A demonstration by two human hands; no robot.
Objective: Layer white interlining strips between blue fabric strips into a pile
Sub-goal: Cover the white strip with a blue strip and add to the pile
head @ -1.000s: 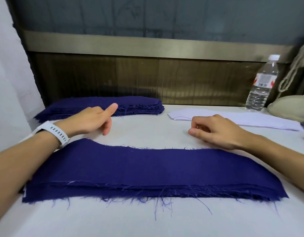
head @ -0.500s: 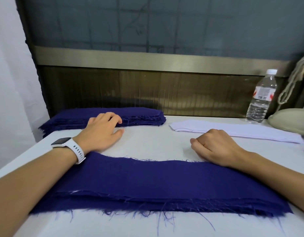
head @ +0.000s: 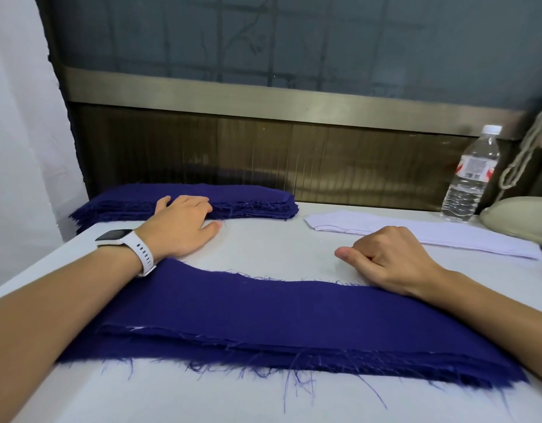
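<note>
**Fig.** Worker at a white table [head: 263, 248], seen from above the hands.

**L hand** [head: 184, 227]: spread out, fingers [head: 199, 203] nearly straight. The tips lie on the frayed near edge of the blue stack [head: 251, 198] at the far left of the table. Thumb lies flat on the table, apart from the fingers. Nothing is pinched as far as I can see. White watch [head: 126, 244] on the wrist; nothing on its face is legible.

**R hand** [head: 391, 261]: balled in a fist, fingers tucked under, thumb poking out to the left, w/ nothing visible in it. It sits on the table at the far edge of the pile [head: 294, 328], its heel touching the blue cloth.

**Pile:** near centre, long, w/ a blue strip on top and loose threads along the near edge. A thin white sliver shows between layers at the near-left corner. The 2 forearms cross its ends, L over the left end and R over the right.

**White strips** [head: 446, 236]: flat stack at far right, just beyond the R hand and not touching it. A small gap separates it from the blue stack.

**Bottle** [head: 471, 175]: clear, white cap, upright at far right. Label is red & white w/ a grey block of print, too small to read.

**Misc.:** pale cord [head: 526, 154] hangs right of the bottle. A beige lump [head: 520, 215] sits at the table's right edge, behind the white strips. A brown ribbed panel [head: 324, 160] backs the table.
</note>
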